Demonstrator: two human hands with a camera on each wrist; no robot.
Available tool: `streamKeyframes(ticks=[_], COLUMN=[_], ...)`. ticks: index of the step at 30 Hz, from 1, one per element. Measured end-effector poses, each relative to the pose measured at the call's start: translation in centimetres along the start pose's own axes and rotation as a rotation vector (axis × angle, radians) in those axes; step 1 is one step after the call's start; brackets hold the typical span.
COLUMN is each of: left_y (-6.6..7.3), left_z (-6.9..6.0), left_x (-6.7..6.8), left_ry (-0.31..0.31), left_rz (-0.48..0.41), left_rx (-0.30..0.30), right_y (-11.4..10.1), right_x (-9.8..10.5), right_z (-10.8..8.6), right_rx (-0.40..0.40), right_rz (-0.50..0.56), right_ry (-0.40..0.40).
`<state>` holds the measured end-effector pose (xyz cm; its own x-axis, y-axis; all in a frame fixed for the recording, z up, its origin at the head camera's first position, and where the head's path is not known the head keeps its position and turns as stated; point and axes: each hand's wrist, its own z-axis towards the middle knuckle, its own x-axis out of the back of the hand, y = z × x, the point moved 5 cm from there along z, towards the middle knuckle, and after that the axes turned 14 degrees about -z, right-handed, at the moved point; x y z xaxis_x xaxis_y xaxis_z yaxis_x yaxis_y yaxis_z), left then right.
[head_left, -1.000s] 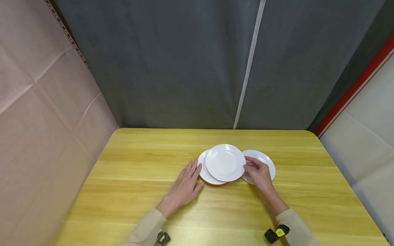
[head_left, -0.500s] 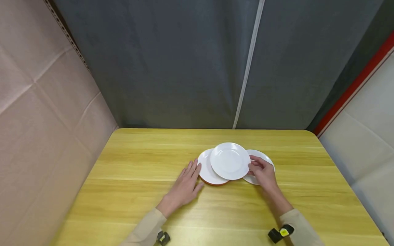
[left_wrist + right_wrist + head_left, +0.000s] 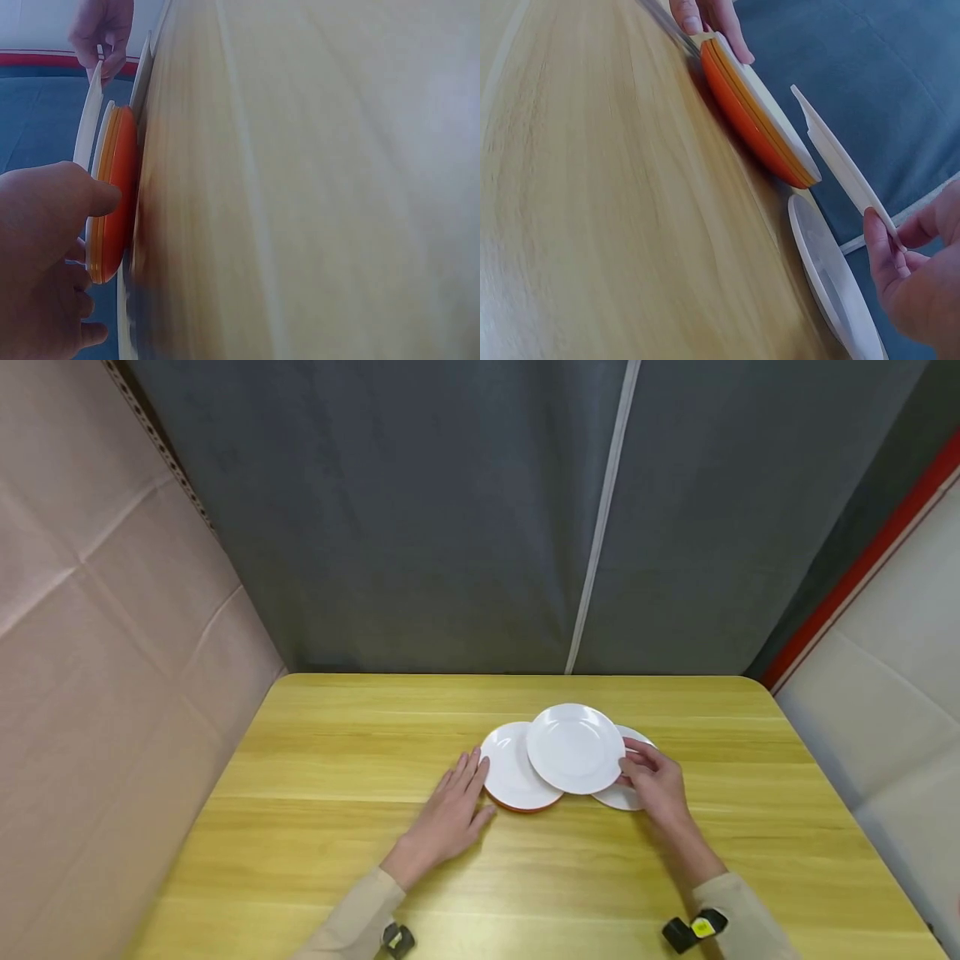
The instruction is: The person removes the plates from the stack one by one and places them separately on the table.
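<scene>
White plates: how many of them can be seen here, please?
3: the held plate in the right hand, the top plate of the orange stack beside the left hand, and the right plate on the table. Others may be hidden beneath.

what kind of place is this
Probably a screened-off work booth, perhaps for recording: a wood-grain table stands in front of a dark grey backdrop, with pale, creased sheeting closing off its left side.
</scene>
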<state>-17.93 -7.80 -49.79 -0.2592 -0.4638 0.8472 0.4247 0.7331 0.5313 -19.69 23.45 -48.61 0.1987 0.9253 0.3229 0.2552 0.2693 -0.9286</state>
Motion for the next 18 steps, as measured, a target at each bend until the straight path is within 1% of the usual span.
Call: streamKeyframes(ticks=[6,10,18], left_y=[-0.1,-0.3,0.0], left_z=[-0.1,0.0,-0.1], left_x=[0.1,-0.1,-0.1], left_ry=[-0.007,-0.014,-0.002], left_rz=[-0.004,-0.005,-0.012], left_rx=[0.004,0.012,-0.009], right_y=[0.2,0.3,0.9], right_x=[0.8,1.3,2.4], right_z=[-0.1,-0.2,-0.4], right_rx=[-0.036,-0.058,-0.089], right_rz=[0.034,0.065,0.073], right_ry=[0.047,0.058,0.079])
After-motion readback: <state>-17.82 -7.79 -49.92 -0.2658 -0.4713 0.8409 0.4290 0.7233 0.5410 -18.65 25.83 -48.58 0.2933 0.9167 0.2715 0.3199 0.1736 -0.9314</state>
